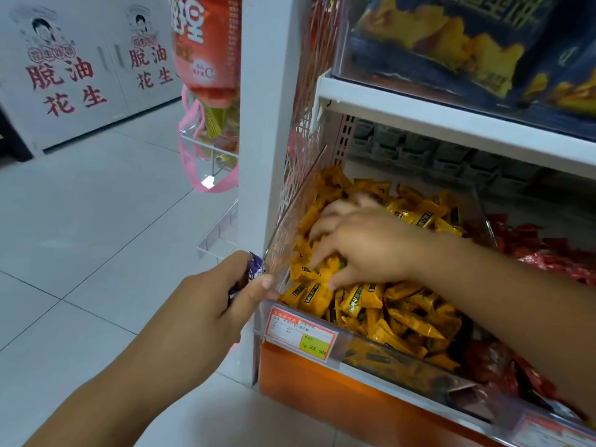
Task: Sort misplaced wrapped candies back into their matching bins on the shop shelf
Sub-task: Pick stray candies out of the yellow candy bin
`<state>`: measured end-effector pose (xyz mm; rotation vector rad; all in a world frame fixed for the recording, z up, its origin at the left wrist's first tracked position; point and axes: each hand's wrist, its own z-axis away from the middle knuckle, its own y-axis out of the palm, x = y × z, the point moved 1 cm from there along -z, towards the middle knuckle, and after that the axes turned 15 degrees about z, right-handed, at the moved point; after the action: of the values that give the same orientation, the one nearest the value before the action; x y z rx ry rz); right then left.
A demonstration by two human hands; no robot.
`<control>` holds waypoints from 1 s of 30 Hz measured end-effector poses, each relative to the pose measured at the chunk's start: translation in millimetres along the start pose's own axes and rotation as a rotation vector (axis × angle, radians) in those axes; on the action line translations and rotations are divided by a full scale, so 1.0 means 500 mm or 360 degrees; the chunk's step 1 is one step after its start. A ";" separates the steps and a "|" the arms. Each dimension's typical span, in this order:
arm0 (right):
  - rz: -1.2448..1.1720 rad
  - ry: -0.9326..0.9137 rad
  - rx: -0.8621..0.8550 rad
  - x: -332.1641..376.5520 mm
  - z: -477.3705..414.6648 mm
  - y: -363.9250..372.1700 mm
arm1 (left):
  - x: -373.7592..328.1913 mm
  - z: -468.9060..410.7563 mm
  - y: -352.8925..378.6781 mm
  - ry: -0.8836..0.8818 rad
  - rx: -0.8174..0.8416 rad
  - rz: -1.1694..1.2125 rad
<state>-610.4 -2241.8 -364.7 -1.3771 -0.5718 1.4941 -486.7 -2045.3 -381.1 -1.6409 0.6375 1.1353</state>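
A clear plastic bin (pixel 290 321) on the low shelf is heaped with yellow wrapped candies (pixel 409 317). My right hand (pixel 364 250) reaches down into the heap, fingers spread and curled among the yellow wrappers; whether it grips one I cannot tell. My left hand (pixel 209 304) hovers just outside the bin's front left corner, closed around a purple wrapped candy (pixel 255 267) whose end sticks out above my thumb. To the right lies a bin of red wrapped candies (pixel 554 253).
A price tag (pixel 301 332) is clipped to the yellow bin's front. A white shelf upright (pixel 267 124) stands left of the bin, with hanging snack bags (pixel 209 59) beside it. Dark blue snack packs (pixel 451 37) fill the shelf above. Pale floor tiles (pixel 96 221) spread to the left.
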 end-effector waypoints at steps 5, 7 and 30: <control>0.0059 -0.0441 0.0024 0.092 -0.048 0.028 | -0.004 0.001 0.004 0.0029 -0.0032 0.0044; 0.0044 -0.0348 0.0087 0.067 -0.057 0.037 | -0.006 0.003 0.006 0.0016 -0.0032 0.0065; -0.0407 0.0059 0.0029 -0.045 0.038 -0.014 | -0.001 0.004 0.003 0.0068 -0.0026 -0.0052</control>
<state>-628.7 -2253.4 -343.7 -1.2633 -0.6823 1.2628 -488.7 -2043.9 -381.6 -1.6875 0.6282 1.0870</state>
